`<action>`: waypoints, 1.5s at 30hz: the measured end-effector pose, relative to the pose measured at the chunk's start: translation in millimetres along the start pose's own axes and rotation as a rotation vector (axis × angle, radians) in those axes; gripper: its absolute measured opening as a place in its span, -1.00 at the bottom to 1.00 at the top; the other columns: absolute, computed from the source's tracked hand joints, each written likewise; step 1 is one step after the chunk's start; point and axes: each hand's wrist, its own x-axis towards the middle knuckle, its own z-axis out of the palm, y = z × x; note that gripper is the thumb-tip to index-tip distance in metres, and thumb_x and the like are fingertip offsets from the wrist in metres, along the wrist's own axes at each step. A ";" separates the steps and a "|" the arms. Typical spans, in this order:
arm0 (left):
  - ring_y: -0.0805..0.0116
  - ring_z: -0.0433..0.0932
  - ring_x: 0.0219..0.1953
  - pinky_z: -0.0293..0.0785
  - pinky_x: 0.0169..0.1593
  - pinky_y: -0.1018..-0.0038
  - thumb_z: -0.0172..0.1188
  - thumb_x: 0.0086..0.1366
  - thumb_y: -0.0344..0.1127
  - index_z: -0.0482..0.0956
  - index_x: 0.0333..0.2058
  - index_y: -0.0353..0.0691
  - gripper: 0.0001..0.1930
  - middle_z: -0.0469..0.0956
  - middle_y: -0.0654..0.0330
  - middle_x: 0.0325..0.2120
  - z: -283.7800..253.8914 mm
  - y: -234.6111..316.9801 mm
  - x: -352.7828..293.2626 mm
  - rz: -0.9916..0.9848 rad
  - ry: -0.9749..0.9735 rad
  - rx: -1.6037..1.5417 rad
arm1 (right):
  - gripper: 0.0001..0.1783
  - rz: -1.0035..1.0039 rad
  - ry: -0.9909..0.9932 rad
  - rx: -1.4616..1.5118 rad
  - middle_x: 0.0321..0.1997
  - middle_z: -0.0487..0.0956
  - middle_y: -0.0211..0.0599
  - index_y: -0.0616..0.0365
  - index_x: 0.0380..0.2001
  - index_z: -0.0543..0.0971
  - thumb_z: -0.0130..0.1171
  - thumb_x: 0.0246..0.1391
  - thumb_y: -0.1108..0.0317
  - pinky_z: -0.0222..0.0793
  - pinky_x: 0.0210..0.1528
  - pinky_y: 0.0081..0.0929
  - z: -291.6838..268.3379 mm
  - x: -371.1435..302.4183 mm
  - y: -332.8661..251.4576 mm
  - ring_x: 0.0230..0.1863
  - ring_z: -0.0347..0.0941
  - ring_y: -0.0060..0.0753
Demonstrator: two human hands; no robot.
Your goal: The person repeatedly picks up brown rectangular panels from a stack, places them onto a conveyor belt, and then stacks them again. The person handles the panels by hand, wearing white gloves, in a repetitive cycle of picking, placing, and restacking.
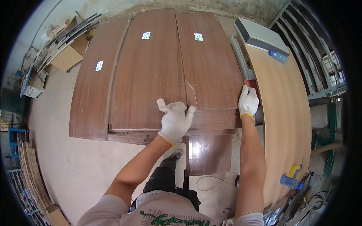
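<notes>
right-hand panel (211, 64), brown wood-grain, lies flat ahead of the person; long axis runs away from the body, parallel to the middle panel (149, 83). its near end falls between the two hands.

left hand (175, 118), gloved, is by the seam at the near end: thumb and one outer finger spread wide, the others bent; nothing seen in it, though its underside is hidden. right hand (248, 100), gloved, sits just beside the panel's right edge, fingers curled, a reddish-brown piece (250, 83) at the fingertips; cannot tell if gripped.

key relation (judgement): the right hand is nearer the long side edge, the left nearer the near left corner. light wood tabletop (286, 124) lies close to the right hand's outer side.
</notes>
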 end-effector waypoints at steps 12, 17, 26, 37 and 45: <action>-0.35 0.54 -0.01 0.16 0.27 -0.27 0.16 0.53 0.00 0.65 -0.32 -0.40 -0.52 0.62 -0.09 -0.30 33.5 37.3 -39.2 0.234 0.004 0.168 | -0.25 0.176 -0.385 0.014 -0.06 0.71 0.22 0.28 -0.17 0.71 0.06 0.36 -0.34 0.47 0.12 0.05 -82.3 -30.9 59.0 0.01 0.61 0.34; -0.14 0.52 0.05 0.37 0.25 0.02 0.32 0.45 0.11 0.66 -0.37 -0.34 -0.48 0.62 -0.08 -0.30 -3.7 37.6 -140.9 -0.058 -0.176 -0.239 | -0.59 0.435 -0.305 0.336 -0.46 0.51 -0.43 0.26 -0.37 0.74 0.40 0.33 0.07 0.40 -0.25 -0.38 -156.4 -172.3 137.9 -0.34 0.39 -0.51; 0.11 0.64 -0.16 0.52 -0.09 0.20 0.32 0.41 -0.20 0.66 0.02 -0.24 -0.69 0.65 0.02 -0.26 -15.8 97.2 -320.8 0.160 -0.641 -1.016 | -0.49 0.995 -0.030 1.310 0.17 0.64 -0.25 0.15 0.32 0.51 0.28 0.36 0.32 0.60 0.20 -0.19 -264.2 -461.2 72.7 0.12 0.62 -0.25; 0.11 0.37 0.45 0.21 0.55 0.15 0.11 0.61 0.14 0.37 0.47 -0.29 -0.29 0.41 0.11 0.45 23.9 122.6 -218.4 -0.228 -0.650 -1.439 | -0.46 0.903 0.423 1.109 0.15 0.71 -0.18 0.34 0.29 0.56 0.28 0.29 0.34 0.47 0.32 -0.33 -520.1 -697.7 189.7 0.16 0.59 -0.36; 0.18 0.49 0.33 0.37 0.39 0.25 0.07 0.65 0.05 0.40 0.48 -0.25 -0.37 0.48 0.16 0.41 139.5 242.6 -257.4 -0.107 -1.291 -1.409 | -0.47 0.984 0.616 0.804 -0.13 0.75 -0.20 0.38 -0.01 0.73 0.47 0.21 0.07 0.60 0.00 -0.33 -607.1 -818.6 369.1 -0.11 0.67 -0.38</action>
